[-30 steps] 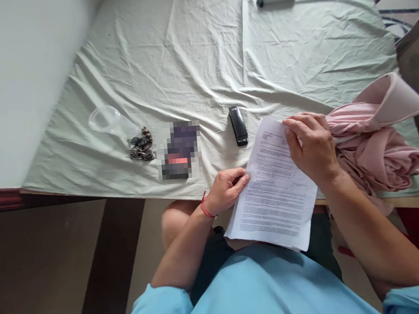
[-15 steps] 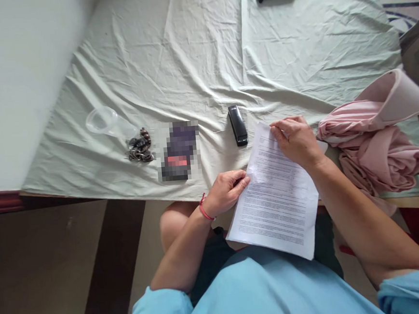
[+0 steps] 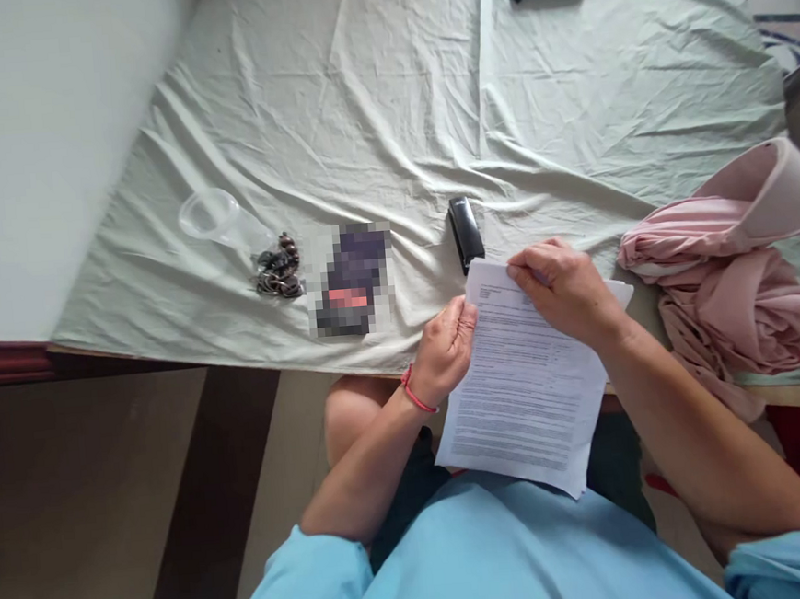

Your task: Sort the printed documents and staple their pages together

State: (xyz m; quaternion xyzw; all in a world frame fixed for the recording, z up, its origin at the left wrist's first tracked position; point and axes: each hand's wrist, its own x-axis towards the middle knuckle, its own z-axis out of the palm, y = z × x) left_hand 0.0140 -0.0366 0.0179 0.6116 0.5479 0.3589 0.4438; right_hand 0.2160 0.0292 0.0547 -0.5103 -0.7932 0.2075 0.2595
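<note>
A pale green cloth [image 3: 357,109] covers the table. The paper stack [image 3: 520,410], comprising more than 1 sheet, extends from the near table edge over the lap. The right hand [image 3: 566,291] crosses the stack's upper right, back upward, forearm angled in from the lower right; thumb and fingers pinch the top edge. The left hand [image 3: 445,347] touches the upper left edge, fingers together, pointing up the page; whether it grips cannot be told. The black stapler [image 3: 466,230] lies at the stack's top left corner and bears 1 unreadable pale mark. Page text: dense lines below 1 short block; characters too small to read.
</note>
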